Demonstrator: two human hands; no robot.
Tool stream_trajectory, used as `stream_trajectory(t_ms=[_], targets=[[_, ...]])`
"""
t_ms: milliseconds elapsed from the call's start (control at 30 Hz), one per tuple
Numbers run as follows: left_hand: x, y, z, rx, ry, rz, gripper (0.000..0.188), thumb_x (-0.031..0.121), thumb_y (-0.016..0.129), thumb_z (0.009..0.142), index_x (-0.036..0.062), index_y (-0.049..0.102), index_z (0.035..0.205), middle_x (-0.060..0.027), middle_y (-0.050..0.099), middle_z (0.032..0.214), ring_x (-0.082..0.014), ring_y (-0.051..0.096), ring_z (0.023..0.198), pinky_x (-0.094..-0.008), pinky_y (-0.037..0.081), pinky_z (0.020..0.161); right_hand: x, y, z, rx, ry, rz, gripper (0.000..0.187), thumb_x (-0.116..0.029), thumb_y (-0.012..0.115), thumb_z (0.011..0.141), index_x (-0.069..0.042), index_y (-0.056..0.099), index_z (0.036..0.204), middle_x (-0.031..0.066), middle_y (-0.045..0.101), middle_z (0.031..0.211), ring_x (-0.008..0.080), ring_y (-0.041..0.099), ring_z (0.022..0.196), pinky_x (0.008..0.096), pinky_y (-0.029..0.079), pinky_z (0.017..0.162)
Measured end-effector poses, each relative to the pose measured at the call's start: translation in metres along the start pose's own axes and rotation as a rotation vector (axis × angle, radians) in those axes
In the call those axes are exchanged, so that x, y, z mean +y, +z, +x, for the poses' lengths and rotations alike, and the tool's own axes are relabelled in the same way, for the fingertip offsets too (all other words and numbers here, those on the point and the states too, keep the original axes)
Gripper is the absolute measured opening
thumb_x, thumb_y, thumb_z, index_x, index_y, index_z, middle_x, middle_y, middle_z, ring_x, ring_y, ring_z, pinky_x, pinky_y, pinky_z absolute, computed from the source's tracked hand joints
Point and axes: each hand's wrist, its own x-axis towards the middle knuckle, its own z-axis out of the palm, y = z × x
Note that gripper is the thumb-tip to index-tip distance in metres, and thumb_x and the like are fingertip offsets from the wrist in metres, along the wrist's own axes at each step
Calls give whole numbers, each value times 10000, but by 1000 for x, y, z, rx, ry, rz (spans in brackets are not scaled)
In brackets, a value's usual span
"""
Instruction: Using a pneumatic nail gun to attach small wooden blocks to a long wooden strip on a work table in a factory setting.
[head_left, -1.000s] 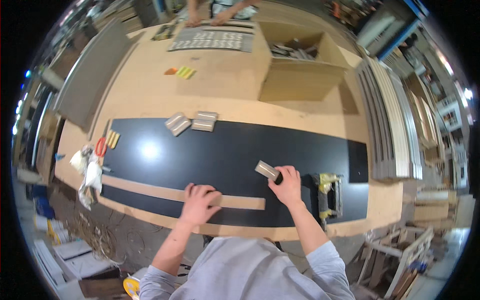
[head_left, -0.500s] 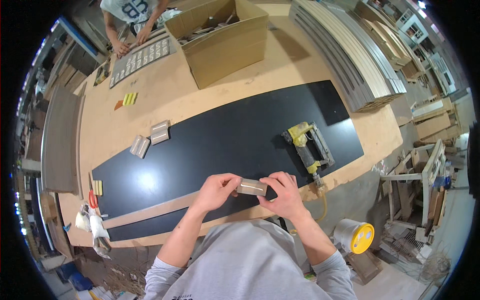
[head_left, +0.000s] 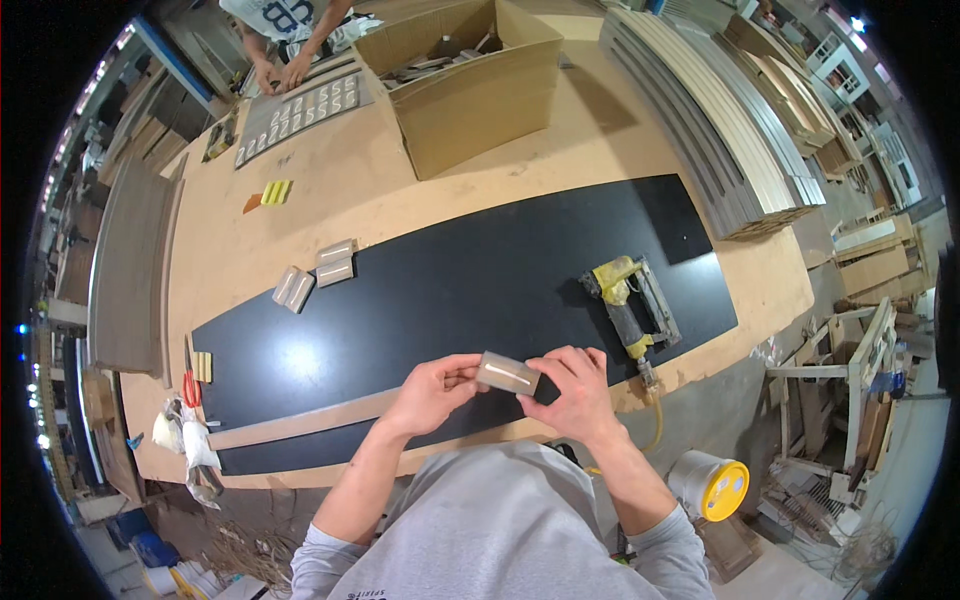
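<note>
here's the small grey-brown block (head_left: 508, 373), up over the black panel's (head_left: 450, 290) near edge: left hand (head_left: 432, 398) pinching one end, right hand (head_left: 577, 392) gripping the other, the yellow-wrapped nail gun (head_left: 632, 308) lying to the right, tan strip (head_left: 310, 422) to the left.

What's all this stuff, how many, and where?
table: 1, tan, centre
panel: 1, black, on table
held block: 1, brownish, lower centre
loose blocks: several, brownish, panel's far edge
strip: 1, light brown, panel's near side
nail gun: 1, yellow and dark, panel's right
carton: 1, brown, table's far side
boards: many, grey and cream, table's right
small pieces: two groups, yellow, table's left
scissors: 1, red, table's left
bucket: 1, white, lower right
sheet: 1, grey, table's far left
worker: 1, white top, far left
left hand: 1, bare, block's left
right hand: 1, bare, block's right
</note>
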Motion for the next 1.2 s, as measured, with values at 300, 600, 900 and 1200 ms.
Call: stream_trajectory(t_ms=[300, 600, 900, 1200], targets=[[-5, 1, -1, 152, 107, 1248, 646, 292, 845, 870, 117, 615, 1448, -85, 584, 1440, -315, 489, 1404, -462, 402, 1164, 68, 17, 0, -192, 160, -133, 463, -185, 870, 750, -163, 751, 1197, 12, 640, 1134, 265, 600, 1131, 437, 488, 973], [3, 1, 4, 150, 236, 1009, 509, 226, 835, 868, 116, 676, 1339, -106, 675, 1240, -347, 685, 1126, -468, 565, 988, 50, 47, 13, -345, 24, 6, 530, -201, 878, 732, -182, 757, 1248, 8, 637, 1155, 266, 565, 1163, 464, 467, 992], [-14, 6, 20, 132, 377, 1058, 506, 150, 869, 814, 68, 692, 1281, -129, 693, 1260, -354, 663, 1161, -443, 549, 1007, 55, 52, 14, -368, 55, 76, 526, -212, 909, 722, -176, 753, 1223, 5, 641, 1158, 270, 568, 1162, 468, 471, 1021], [-27, 15, 30, 132, 348, 1094, 512, 140, 881, 801, 62, 703, 1275, -127, 684, 1271, -358, 637, 1179, -459, 538, 1012, 72, 51, 15, -329, 35, 116, 443, -215, 913, 721, -177, 764, 1137, -15, 664, 1102, 255, 584, 1132, 430, 484, 974]])
